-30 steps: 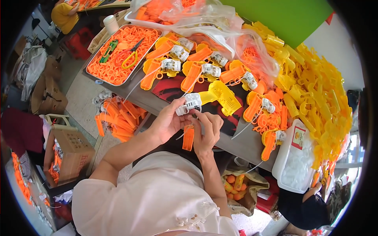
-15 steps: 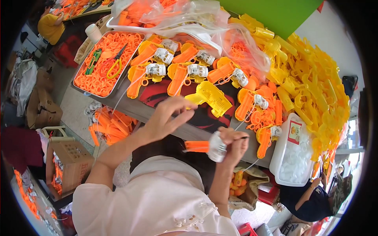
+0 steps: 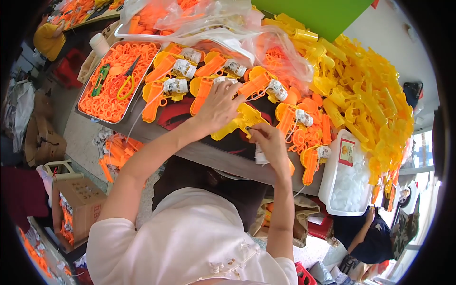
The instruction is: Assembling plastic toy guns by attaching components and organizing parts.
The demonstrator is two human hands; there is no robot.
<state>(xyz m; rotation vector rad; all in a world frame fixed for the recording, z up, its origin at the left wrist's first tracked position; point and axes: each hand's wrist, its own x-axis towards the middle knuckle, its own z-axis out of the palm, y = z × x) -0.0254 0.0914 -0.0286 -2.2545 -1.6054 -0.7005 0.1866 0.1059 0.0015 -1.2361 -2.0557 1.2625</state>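
In front of me a yellow plastic toy-gun half shell (image 3: pixel 246 115) lies open side up on the table, partly under my left hand. My left hand (image 3: pixel 219 108) reaches over it with fingers apart, over a yellow, orange and white toy-gun assembly (image 3: pixel 202 92). My right hand (image 3: pixel 269 143) is closed at the shell's near right side. A white-and-orange toy-gun insert (image 3: pixel 260 156) hangs in its grip, mostly hidden by the fingers. Something small and dark shows at that hand's fingertips; its kind is unclear.
More toy-gun assemblies (image 3: pixel 175 86) lie around the shell. At left, a metal tray (image 3: pixel 84 107) holds orange rings, scissors and a green tool. Right are a yellow parts heap (image 3: pixel 361 104) and a white bin (image 3: pixel 327 192) of clear pieces. Other people work nearby.
My left hand has moved forward over the shell and assemblies. The right hand has brought the insert from near my body up to the shell's side. The view has shifted slightly.
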